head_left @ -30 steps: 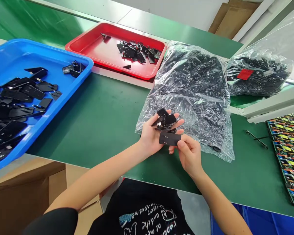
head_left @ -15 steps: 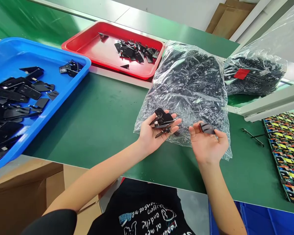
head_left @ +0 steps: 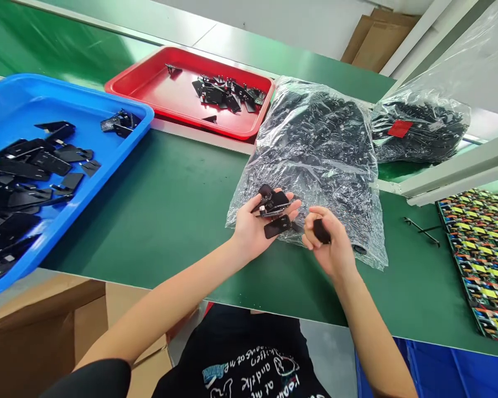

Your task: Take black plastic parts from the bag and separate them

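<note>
On the palm of my left hand [head_left: 249, 226], turned up, lie several small black plastic parts [head_left: 278, 225] with flat rounded plates. The fingers curl up a little around this pile. My right hand [head_left: 332, 243] is closed on one black plastic part [head_left: 321, 231], partly hidden by its fingers, just right of the left hand. Beneath and behind both hands lies a clear plastic bag [head_left: 315, 149] full of similar black parts. One dark part [head_left: 360, 249] shows at the bag's lower right.
A blue tray [head_left: 120, 149] of black parts stands at left, a red tray [head_left: 149, 61] behind. Another filled bag [head_left: 423, 130] leans at back right near a white metal bracket [head_left: 460, 177]. Rows of circuit boards [head_left: 481, 260] lie at far right by a thin black rod [head_left: 421, 231].
My right hand has turned over and moved slightly left, its fingers now curled around its part. A part on my left palm now lies with its flat face up.
</note>
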Available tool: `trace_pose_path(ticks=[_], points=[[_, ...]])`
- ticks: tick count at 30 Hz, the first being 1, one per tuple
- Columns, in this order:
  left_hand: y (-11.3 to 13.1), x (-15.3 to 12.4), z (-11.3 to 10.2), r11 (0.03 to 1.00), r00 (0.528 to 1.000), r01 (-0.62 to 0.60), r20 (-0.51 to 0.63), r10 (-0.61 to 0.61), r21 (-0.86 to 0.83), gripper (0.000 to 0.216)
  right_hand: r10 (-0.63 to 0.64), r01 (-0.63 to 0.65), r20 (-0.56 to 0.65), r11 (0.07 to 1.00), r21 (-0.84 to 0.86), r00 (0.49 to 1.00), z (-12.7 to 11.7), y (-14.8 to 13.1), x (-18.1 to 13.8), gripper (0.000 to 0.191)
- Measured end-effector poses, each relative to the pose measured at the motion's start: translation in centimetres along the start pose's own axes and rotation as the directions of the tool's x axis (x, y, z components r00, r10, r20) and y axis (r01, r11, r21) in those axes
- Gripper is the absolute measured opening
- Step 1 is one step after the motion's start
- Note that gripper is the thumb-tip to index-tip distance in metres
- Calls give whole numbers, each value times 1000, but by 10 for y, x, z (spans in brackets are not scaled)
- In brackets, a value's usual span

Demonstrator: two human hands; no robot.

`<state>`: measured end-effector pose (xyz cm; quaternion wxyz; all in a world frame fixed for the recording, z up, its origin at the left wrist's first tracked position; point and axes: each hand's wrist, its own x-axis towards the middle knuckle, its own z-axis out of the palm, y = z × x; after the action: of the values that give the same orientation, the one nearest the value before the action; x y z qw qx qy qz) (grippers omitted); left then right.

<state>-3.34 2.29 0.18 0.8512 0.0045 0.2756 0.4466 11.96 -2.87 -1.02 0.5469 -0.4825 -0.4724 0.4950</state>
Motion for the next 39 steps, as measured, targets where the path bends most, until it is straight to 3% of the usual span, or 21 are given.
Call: trace_pose_path(ticks=[1, 3, 5, 6, 8, 12, 14, 17, 20, 27, 34, 39], points=[[0, 0, 1, 1000, 1000, 1, -5, -1, 2, 29, -98, 102, 30, 977, -186, 995, 3, 2, -2, 23], [0, -1, 2, 1000, 1000, 14, -14, -14, 3, 29, -296, 321, 130, 808, -494, 946, 10, 6, -6, 26], [0, -1, 2, 1000, 1000, 26, -14, -26, 4, 30, -426, 461, 216, 638, -617, 879, 15, 9, -9, 20], [-1, 0, 1, 999, 999, 32, -11, -32, 2, 30, -461, 495, 231, 608, -621, 857, 16, 9, -10, 16], [-2, 0, 0, 999, 999, 42, 7, -42, 0, 30, -445, 491, 233, 650, -580, 864, 17, 7, -11, 11], [-4, 1, -2, 997, 995, 77, 60, -77, 14, 32, -203, 324, 286, 813, -484, 936, 22, -3, -11, 12], [-6, 0, -3, 994, 991, 101, 84, -103, 34, 33, -150, 244, 223, 839, -486, 963, 27, -4, -12, 12], [-7, -1, -3, 991, 986, 126, 107, -131, 51, 33, -214, 227, 83, 854, -468, 973, 33, 0, -15, 17], [-6, -2, -3, 991, 983, 125, 129, -129, 36, 33, -298, 299, 71, 854, -426, 952, 32, 4, -18, 22], [2, -7, 3, 993, 976, 111, 190, -103, -31, 36, -479, 493, 183, 673, -552, 858, 24, 3, -19, 21], [5, -13, 6, 989, 929, 150, 342, -142, 2, 42, -582, 590, 221, 579, -563, 783, 24, 2, -22, 21], [4, -13, 5, 991, 927, 136, 352, -133, 17, 43, -679, 687, 341, 335, -645, 651, 29, 8, -23, 30]])
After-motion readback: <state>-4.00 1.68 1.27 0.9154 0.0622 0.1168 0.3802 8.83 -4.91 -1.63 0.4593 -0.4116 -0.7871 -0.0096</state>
